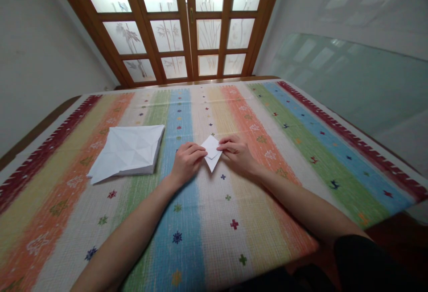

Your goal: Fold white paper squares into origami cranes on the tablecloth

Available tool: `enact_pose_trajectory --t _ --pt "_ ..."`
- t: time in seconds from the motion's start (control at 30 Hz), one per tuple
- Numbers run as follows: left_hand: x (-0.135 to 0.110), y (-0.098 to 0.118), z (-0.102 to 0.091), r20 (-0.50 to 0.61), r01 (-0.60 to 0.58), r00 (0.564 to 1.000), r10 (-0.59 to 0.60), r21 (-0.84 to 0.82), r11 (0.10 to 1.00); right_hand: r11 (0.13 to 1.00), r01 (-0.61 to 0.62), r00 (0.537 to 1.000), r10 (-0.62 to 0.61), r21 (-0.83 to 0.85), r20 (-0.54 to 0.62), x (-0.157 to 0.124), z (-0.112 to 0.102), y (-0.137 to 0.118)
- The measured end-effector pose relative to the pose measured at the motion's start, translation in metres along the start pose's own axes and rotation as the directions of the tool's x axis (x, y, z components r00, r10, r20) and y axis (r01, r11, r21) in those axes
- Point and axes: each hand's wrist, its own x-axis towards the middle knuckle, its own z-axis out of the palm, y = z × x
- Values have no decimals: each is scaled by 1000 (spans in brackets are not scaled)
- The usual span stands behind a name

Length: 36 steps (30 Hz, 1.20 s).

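Note:
A small folded piece of white paper (211, 149), diamond-shaped with a flap turned over on its front, is at the middle of the table between both hands. My left hand (189, 159) pinches its left corner between thumb and fingers. At the opposite corner, my right hand (236, 153) pinches the paper in the same way. The lower point of the diamond faces toward me. Off to the left lies a stack of white paper sheets (129, 151), the top one marked with crossing creases and lifted at its near left corner.
A striped, patterned tablecloth (230, 238) covers the table. Wooden doors with frosted panes (170, 33) stand beyond the far edge. A white wall (30, 38) is on the left, and a pale glass panel (351, 78) leans at the right.

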Motion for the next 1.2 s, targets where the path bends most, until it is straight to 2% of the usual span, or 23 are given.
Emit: enact_pose_trajectory --t 0.1,0.17,0.23,0.37,0.47,0.57,0.63,0.77,0.87,1.0,1.1,1.2 --pt "-1 -11 5 184 -50 982 42 37 998 998 3 983 7 -59 181 0 5 12" --pt "-1 -14 7 229 -38 973 33 15 999 997 -21 972 39 -79 232 1 7 14" --pt "1 -14 9 220 26 975 -24 -4 1000 991 -88 975 107 -103 195 3 9 14" --pt "6 -15 14 140 226 963 -232 53 973 954 -237 967 250 -185 52 6 15 11" --pt "11 -16 16 115 332 931 -345 119 936 948 -255 961 270 -192 58 7 19 14" --pt "16 -15 18 152 373 907 -393 144 916 945 -301 948 311 -124 69 8 20 18" --pt "19 -15 19 170 406 892 -420 114 907 934 -352 932 355 -60 69 8 21 20" --pt "23 -16 21 128 521 844 -520 29 853 918 -397 916 396 1 65 10 21 22" --pt "25 -16 21 148 558 820 -553 8 830 925 -377 924 379 -36 46 10 23 21" --pt "28 -13 20 170 574 806 -567 9 819 930 -367 926 369 -37 80 10 23 19" --pt "28 -12 20 150 565 817 -557 -16 825 931 -365 928 366 -23 76 9 22 20" --pt "25 -15 19 111 523 850 -516 -47 851 932 -361 927 362 -31 94 11 21 22"
